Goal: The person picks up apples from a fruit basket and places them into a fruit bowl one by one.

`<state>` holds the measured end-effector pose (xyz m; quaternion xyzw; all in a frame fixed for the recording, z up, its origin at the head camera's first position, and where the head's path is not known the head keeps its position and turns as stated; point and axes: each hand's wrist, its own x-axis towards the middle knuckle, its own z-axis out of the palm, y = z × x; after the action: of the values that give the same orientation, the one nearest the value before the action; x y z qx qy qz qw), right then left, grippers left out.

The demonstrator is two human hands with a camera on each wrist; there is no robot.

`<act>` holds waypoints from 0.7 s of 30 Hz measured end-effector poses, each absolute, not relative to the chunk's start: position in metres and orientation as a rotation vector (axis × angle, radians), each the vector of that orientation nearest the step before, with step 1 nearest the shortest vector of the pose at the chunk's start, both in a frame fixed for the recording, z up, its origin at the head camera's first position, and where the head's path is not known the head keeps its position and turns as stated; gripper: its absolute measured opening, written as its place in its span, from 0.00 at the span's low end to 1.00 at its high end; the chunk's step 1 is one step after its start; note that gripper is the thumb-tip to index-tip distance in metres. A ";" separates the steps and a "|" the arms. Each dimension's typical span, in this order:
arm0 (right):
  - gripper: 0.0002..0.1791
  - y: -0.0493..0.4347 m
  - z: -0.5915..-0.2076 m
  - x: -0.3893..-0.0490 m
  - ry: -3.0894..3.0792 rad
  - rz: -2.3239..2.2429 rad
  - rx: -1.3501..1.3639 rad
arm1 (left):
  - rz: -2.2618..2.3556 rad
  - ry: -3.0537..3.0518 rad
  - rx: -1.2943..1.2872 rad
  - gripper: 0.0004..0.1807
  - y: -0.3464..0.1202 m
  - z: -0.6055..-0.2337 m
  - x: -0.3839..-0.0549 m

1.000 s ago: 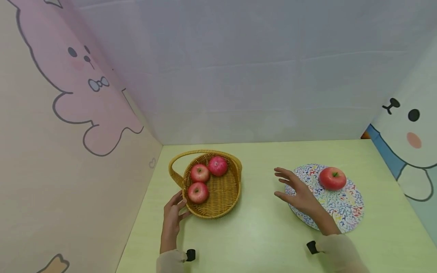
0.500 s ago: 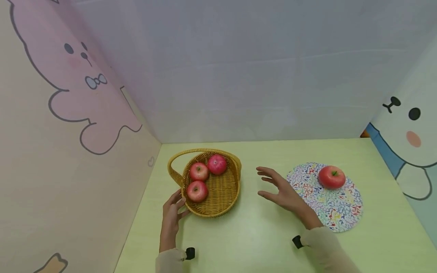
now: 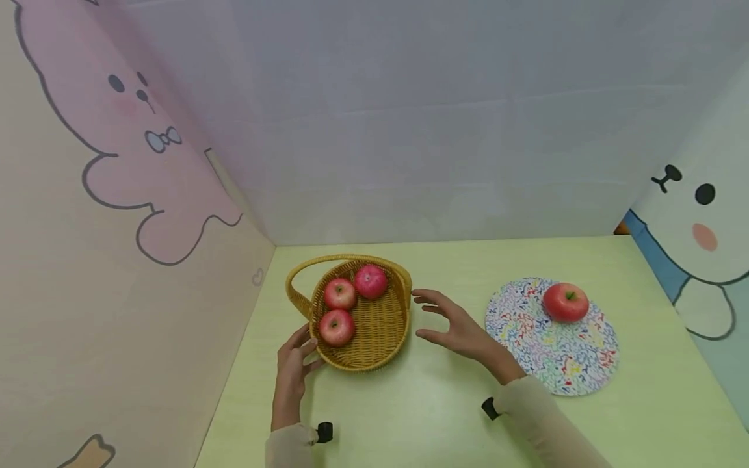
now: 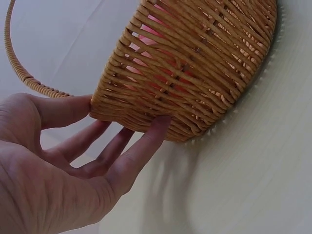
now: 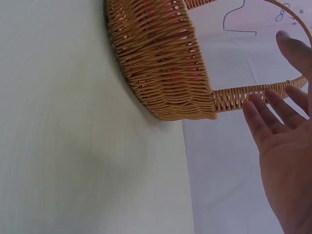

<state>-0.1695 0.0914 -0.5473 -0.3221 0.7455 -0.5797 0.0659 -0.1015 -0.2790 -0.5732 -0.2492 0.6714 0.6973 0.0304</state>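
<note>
The wicker basket (image 3: pixel 380 331) with a tall arched handle (image 3: pixel 345 259) stands left of the middle of the table. Inside, along its left and back, lie two red apples (image 3: pixel 336 327) and a deeper pink round fruit (image 3: pixel 371 281). My left hand (image 3: pixel 290 374) holds the basket's front left side, one digit at the rim and another against the woven wall, as the left wrist view shows. To the right of the basket is my right hand (image 3: pixel 459 328), fingers spread and holding nothing, fingertips close by the basket's right edge. In the right wrist view its fingers (image 5: pixel 273 114) overlap the handle.
A round plate (image 3: pixel 515 325) with a multicoloured speckled pattern lies on the right of the pale table (image 3: pixel 409 416), bearing a red apple (image 3: pixel 565 302) toward its back. A white sheet (image 3: pixel 439 130) hangs behind the table, and printed cartoon panels (image 3: pixel 146 195) stand at both sides.
My right hand has moved left from over the plate's edge to beside the basket. The left hand keeps its place on the basket; the fruit has not moved.
</note>
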 end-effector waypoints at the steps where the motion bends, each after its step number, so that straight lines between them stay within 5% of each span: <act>1: 0.42 0.089 -0.548 -0.171 2.253 -1.750 -0.996 | 2.150 2.071 -0.767 0.29 -0.279 -0.573 -0.101; 21: 0.42 0.069 -0.548 -0.160 2.242 -1.768 -1.113 | 2.128 2.100 -0.759 0.28 -0.281 -0.572 -0.104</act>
<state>-0.1597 0.0692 -0.5476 -0.3629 0.7311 -0.5764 0.0384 -0.1036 -0.2807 -0.5717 -0.2459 0.6805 0.6896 0.0282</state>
